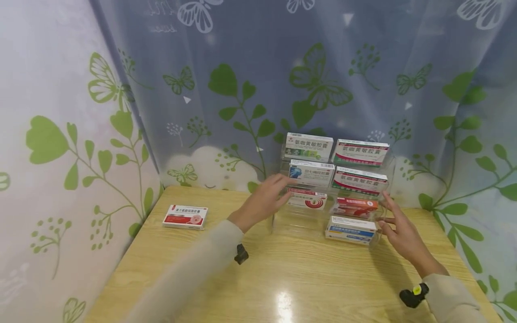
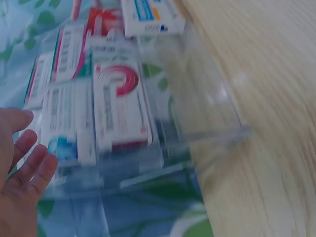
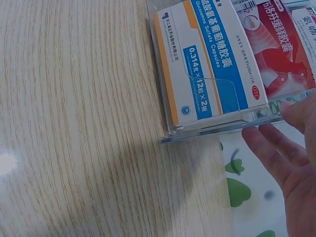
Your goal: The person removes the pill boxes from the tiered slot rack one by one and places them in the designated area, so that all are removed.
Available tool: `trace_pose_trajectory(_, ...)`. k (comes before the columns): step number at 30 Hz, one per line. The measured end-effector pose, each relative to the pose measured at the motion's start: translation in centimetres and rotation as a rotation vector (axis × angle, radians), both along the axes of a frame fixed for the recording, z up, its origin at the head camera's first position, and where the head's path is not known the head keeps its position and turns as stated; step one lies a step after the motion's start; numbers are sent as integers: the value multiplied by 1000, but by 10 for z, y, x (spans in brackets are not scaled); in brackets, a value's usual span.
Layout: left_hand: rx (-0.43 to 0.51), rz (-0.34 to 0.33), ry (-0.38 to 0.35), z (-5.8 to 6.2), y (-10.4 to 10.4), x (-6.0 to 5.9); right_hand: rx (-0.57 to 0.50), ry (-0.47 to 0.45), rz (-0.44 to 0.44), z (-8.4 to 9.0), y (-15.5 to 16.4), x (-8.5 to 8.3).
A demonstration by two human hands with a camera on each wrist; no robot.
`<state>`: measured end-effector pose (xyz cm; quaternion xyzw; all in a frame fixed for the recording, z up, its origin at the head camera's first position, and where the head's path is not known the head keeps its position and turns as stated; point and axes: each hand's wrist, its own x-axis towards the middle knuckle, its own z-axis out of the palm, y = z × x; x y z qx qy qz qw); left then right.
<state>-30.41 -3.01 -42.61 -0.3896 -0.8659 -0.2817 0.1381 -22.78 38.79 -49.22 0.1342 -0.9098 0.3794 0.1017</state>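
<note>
A clear tiered display rack (image 1: 300, 220) stands on the table, holding several medicine boxes in two columns. My left hand (image 1: 264, 199) is at the rack's left side, fingers extended near a white-and-blue box (image 1: 311, 173) and a white box with a red spiral (image 1: 306, 200). In the left wrist view its fingers are apart and grip nothing. My right hand (image 1: 405, 236) is at the rack's right side, thumb and fingers extended by the side edge. Close to it are a red box (image 3: 279, 49) and a white, blue and orange box (image 3: 217, 64) in the lower tiers.
A white-and-red medicine box (image 1: 185, 217) lies flat at the table's left. Upper tiers carry green-and-white (image 1: 308, 147) and red-trimmed boxes (image 1: 360, 153). Patterned curtains (image 1: 258, 67) hang behind and beside the wooden table (image 1: 323, 278).
</note>
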Motion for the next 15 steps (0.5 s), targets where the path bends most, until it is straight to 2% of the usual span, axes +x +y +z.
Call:
trace_pose_trajectory(4, -46, -31, -13, -7, 26, 2, -6, 1, 7, 0, -1, 0)
trace_pose_trajectory(9, -87, -36, -32, -19, 57, 4, -13, 9, 10, 0, 0, -1)
trace_pose_trajectory(15, -137, -61, -71, -35, 89, 13, 6, 17, 5, -2, 1, -1)
